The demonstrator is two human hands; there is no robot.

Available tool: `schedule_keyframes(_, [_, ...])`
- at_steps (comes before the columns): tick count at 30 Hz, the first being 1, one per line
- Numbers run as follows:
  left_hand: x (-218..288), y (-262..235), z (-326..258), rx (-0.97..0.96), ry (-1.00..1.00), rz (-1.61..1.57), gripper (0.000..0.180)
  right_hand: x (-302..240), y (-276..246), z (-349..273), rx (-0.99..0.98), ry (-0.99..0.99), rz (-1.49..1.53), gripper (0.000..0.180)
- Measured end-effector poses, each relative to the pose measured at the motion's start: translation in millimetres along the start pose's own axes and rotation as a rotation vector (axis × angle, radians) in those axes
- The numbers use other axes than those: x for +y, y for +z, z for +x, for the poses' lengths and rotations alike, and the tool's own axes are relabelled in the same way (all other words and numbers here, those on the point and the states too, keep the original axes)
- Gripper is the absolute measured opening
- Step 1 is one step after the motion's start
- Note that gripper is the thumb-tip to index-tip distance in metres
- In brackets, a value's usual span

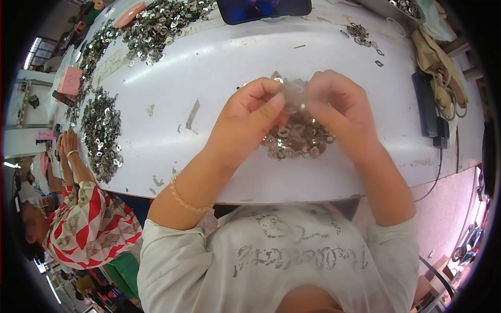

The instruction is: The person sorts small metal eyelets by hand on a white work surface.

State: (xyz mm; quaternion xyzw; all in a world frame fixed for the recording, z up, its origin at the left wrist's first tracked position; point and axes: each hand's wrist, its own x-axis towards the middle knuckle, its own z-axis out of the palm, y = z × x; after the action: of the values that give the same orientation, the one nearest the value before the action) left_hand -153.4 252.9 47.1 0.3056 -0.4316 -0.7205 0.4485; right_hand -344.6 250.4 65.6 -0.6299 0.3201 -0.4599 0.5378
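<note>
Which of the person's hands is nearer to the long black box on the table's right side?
Right. The right hand is left of the long black box, across some white table; the left hand is farther left, beyond the right hand.

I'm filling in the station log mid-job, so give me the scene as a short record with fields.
Left hand: fingers curled above the near pile; grip too blurred to tell
Right hand: fingers curled, facing the left hand; grip also unclear
Between hands: shiny object, blurred
Near pile: small shiny metal pieces on the white table
Other piles: left pile, far-left pile, small cluster far right
Far side: dark-screened device
Neighbour: co-worker's hands at left
</note>
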Motion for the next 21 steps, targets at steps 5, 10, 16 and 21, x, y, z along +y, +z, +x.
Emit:
schedule_keyframes(5, [-0.8, -1.8, 3.1, -0.082, -0.037, -0.329, 0.017, 1.3, -1.8, 4.0, 0.016, 0.113, 0.163, 0.005])
schedule_keyframes(10, [-1.5, -5.4, 3.6, -0.121, -0.068, -0.415, 0.019, 5.3, -6.4, 6.3, 0.088, 0.241, 0.398, 0.010])
schedule_keyframes(16, [0.3, -5.0, 2.1, -0.104, -0.116, -0.498, 0.020, 8.2, -10.6, 7.5, -0.037, 0.091, 0.366, 0.009])
schedule_keyframes(21, [-1.2, -6.1, 1.1, -0.129, -0.131, -0.518, 0.020, 4.4, -3.7, 2.6, -0.106, -0.025, 0.134, 0.006])
